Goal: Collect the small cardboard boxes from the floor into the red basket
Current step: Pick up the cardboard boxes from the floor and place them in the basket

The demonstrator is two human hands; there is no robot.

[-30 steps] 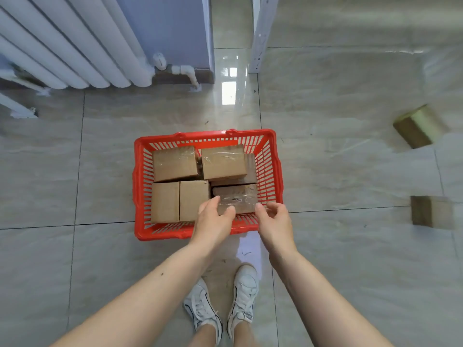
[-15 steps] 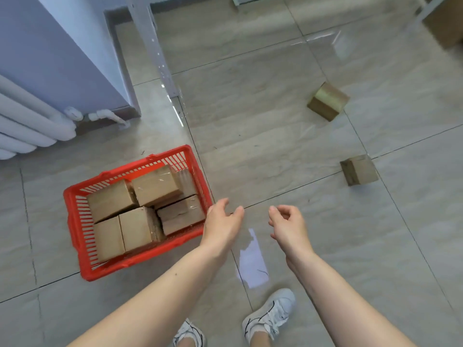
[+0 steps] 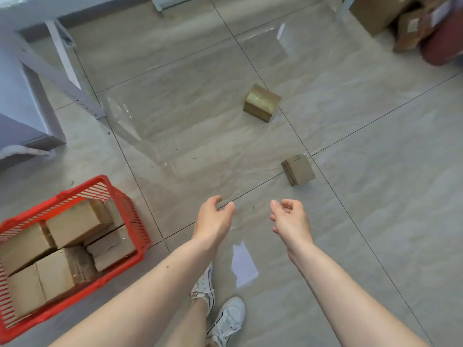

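The red basket (image 3: 140, 236) stands on the floor at the lower left, with several small cardboard boxes (image 3: 75, 221) packed inside. Two more small cardboard boxes lie on the tiles ahead: a near box (image 3: 298, 169) to the right and a far box (image 3: 261, 102) with shiny tape on top. My left hand (image 3: 213, 219) and my right hand (image 3: 289, 217) hang in mid-air over the floor, fingers loosely curled, holding nothing. Both hands are well short of the near box and to the right of the basket.
A white metal frame leg (image 3: 62, 53) and a blue-grey wall corner (image 3: 17, 96) stand at the left. Larger cardboard boxes (image 3: 375, 13) and a dark red object (image 3: 443, 43) sit at the far right corner. My white shoes (image 3: 225, 319) are below.
I let go of the box placed in the basket and turned right. The basket has slid to the lower left of view, and both empty hands now reach toward the floor boxes.
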